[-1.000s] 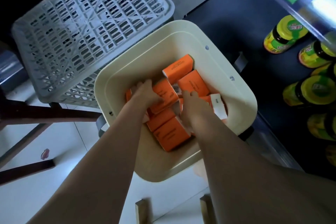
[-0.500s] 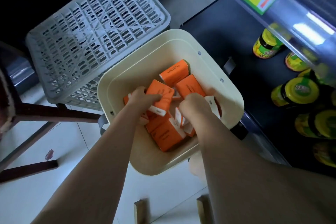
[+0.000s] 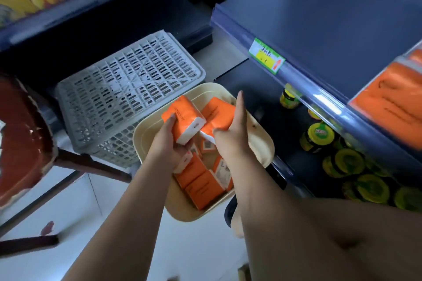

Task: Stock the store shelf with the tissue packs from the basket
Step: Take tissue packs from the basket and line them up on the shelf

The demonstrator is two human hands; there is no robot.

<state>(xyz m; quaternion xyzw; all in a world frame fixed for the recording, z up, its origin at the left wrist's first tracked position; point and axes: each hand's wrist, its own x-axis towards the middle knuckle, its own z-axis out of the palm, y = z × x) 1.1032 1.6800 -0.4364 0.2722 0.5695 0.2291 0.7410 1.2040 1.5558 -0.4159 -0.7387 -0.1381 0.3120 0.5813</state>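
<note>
A cream basket (image 3: 262,143) stands on the floor with several orange tissue packs (image 3: 201,183) lying in it. My left hand (image 3: 170,146) grips one orange pack (image 3: 183,118) lifted above the basket. My right hand (image 3: 230,134) holds a second orange pack (image 3: 218,113) beside it, forefinger pointing up. The dark blue shelf (image 3: 331,18) runs along the right, and more orange tissue packs (image 3: 392,102) lie on it at the right edge.
An upturned grey plastic crate (image 3: 127,89) sits just left of the basket. Yellow-lidded jars (image 3: 319,136) fill the lower shelf under a green and yellow price tag (image 3: 266,55). A dark red wooden stool (image 3: 20,134) stands at the left on the white floor.
Both hands have risen out of the basket, each with an orange pack. The view has tilted up, bringing the upper shelf and its orange packs into sight.
</note>
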